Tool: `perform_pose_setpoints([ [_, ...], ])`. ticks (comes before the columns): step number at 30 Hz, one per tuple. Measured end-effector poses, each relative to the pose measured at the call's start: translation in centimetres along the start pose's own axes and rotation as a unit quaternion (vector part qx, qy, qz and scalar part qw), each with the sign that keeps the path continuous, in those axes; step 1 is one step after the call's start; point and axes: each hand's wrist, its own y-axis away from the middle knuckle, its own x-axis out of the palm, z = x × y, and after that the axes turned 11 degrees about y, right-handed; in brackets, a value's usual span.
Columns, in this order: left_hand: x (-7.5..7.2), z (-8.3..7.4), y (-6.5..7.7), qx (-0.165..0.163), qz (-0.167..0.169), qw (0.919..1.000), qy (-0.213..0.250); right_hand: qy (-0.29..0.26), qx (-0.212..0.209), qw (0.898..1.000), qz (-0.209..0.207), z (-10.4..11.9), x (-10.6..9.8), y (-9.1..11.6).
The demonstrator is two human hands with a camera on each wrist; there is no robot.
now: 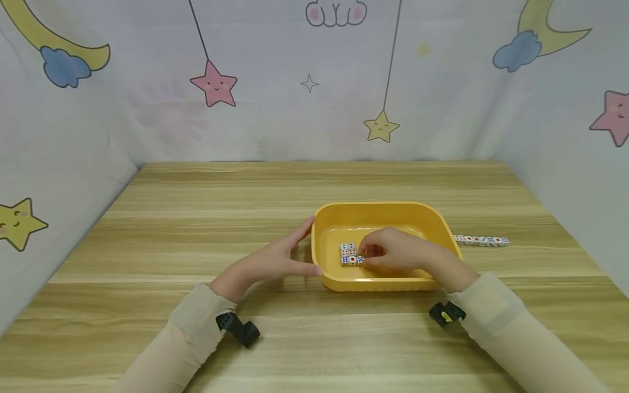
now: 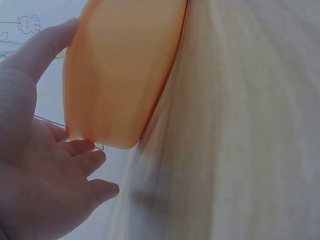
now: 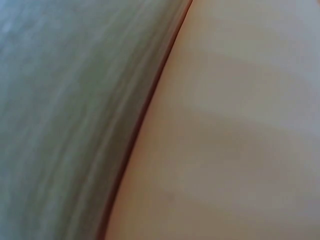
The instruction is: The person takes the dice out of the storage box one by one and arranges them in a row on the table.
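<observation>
A yellow tray [image 1: 388,285] with raised walls stands on the wooden table. Inside it, several white dice [image 1: 348,254] with red and blue pips sit packed together left of centre. My right hand [image 1: 400,252] reaches into the tray and pinches a die [image 1: 360,260] at the right end of the group's front row. Outside, my left hand [image 1: 272,262] touches the tray's left end with thumb and fingers spread and nearly straight. The left wrist view shows that hand [image 2: 45,150] against the tray wall [image 2: 125,75]. In the right wrist view, only the blurred tray side [image 3: 215,130] and tabletop appear.
A line of dice [image 1: 481,240] lies on the table [image 1: 304,344] just beyond the tray's right wall. White cloth [image 1: 275,125] printed with stars and moons encloses the back and both sides.
</observation>
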Motion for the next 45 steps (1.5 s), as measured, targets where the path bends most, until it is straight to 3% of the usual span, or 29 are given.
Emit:
perform_pose_setpoints([
  [11,-0.1,-0.1,0.0,-0.001,-0.003,1.0,0.0,0.005,-0.005,1.0,0.003,0.0,0.0,-0.1],
  [22,0.2,0.1,-0.1,-0.004,0.004,1.0,0.006,0.036,-0.004,0.999,-0.037,-0.6,-0.1,0.8],
  [30,-0.2,2.3,-1.2,0.006,-0.001,1.0,-0.005,0.039,-0.013,0.998,-0.05,-0.5,-0.7,1.2],
  [36,-0.3,2.9,-1.5,0.014,-0.004,0.9999,-0.006,0.049,-0.028,0.996,-0.07,-1.2,-1.3,1.5],
  [45,-0.5,2.9,-1.5,0.008,-0.006,0.9999,-0.004,0.048,0.011,0.996,-0.077,-1.9,-2.8,3.0],
])
